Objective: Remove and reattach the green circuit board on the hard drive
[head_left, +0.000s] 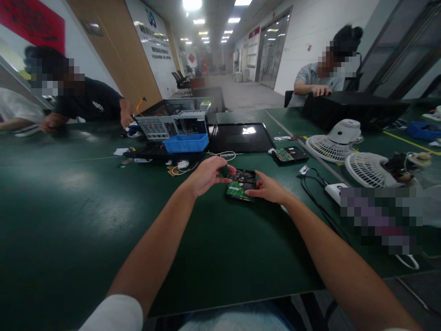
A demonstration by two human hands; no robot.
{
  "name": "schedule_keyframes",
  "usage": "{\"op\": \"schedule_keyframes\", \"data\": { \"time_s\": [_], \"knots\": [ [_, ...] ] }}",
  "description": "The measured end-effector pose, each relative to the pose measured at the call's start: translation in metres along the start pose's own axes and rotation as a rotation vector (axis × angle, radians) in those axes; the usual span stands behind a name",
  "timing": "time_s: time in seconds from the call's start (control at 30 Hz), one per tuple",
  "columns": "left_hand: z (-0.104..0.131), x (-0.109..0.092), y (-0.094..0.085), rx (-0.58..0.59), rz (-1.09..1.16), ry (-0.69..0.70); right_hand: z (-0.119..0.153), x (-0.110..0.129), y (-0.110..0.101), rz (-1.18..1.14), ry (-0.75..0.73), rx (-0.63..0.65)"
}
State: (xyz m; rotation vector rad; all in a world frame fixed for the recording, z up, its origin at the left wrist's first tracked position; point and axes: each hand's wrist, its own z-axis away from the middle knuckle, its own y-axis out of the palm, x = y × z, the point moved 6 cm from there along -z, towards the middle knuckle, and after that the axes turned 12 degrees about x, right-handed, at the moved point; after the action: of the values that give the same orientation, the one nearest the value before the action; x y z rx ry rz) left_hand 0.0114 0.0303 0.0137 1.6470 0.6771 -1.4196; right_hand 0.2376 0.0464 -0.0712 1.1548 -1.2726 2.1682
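A hard drive (237,189) lies in front of me with its green circuit board facing up. My right hand (270,189) grips its right side, thumb at the near part and a finger at the far corner. Over the drive's left edge, my left hand (211,174) has its fingers closed around the dark handle of what looks like a screwdriver (224,170). The tool's tip is too small to make out. A second hard drive (290,155) rests farther back to the right.
Beyond my hands stand a blue bin (186,143), an opened metal computer case (156,128) and a dark flat panel (243,137). White fan parts (330,147), a power strip (334,192) and cables are on the right. Co-workers sit across the green table (86,220).
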Motion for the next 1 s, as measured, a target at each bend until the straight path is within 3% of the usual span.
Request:
{"op": "schedule_keyframes", "data": {
  "time_s": [0.5, 0.8, 1.0],
  "knots": [
    [-0.0019, 0.0, -0.003, 0.056, -0.079, -0.003, -0.0009, -0.0023, -0.0003, 0.015, -0.021, -0.023],
    [-0.0031, 0.0034, -0.0032, 0.021, -0.017, -0.001, -0.0012, 0.0, -0.0006, 0.045, -0.009, -0.025],
    [-0.0025, -0.0002, -0.0044, 0.014, -0.098, 0.007, -0.0023, -0.0028, -0.0007, 0.04, -0.008, -0.029]
  ]
}}
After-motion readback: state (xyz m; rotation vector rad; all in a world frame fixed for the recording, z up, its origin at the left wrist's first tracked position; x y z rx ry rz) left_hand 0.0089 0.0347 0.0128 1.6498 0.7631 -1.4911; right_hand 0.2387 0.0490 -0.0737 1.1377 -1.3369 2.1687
